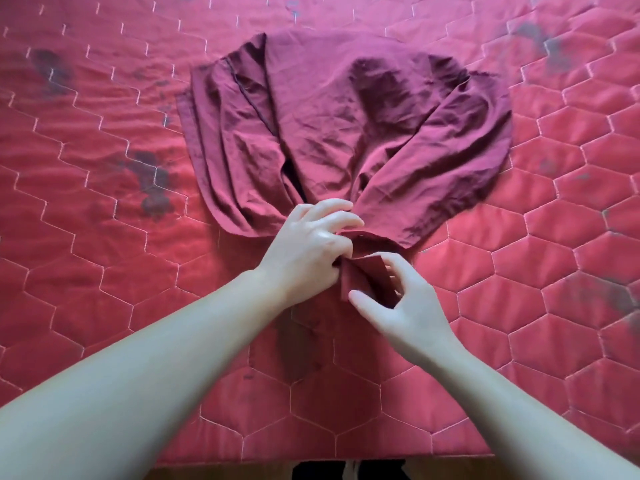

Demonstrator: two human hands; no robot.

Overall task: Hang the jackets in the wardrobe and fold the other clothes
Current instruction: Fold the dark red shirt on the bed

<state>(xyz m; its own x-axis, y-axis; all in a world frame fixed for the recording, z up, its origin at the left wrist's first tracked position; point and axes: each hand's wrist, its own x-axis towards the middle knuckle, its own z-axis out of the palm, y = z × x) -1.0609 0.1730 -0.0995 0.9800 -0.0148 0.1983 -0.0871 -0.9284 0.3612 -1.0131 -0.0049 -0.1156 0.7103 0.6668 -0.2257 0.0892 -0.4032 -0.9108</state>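
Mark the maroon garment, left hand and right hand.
maroon garment (346, 109): head view, on the spread upper cloth.
left hand (308, 247): head view, on the back of the hand.
right hand (412, 306): head view, on the palm side.

maroon garment (346, 133), crumpled, near end bunched

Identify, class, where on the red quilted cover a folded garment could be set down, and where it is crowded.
Free patches on the red quilted hexagon-stitched cover: the wide strip right of the crumpled maroon cloth garment, the stained stretch to its left, and the near edge between the forearms. Crowded: the centre, where the left hand and right hand pinch the garment's bunched near end.
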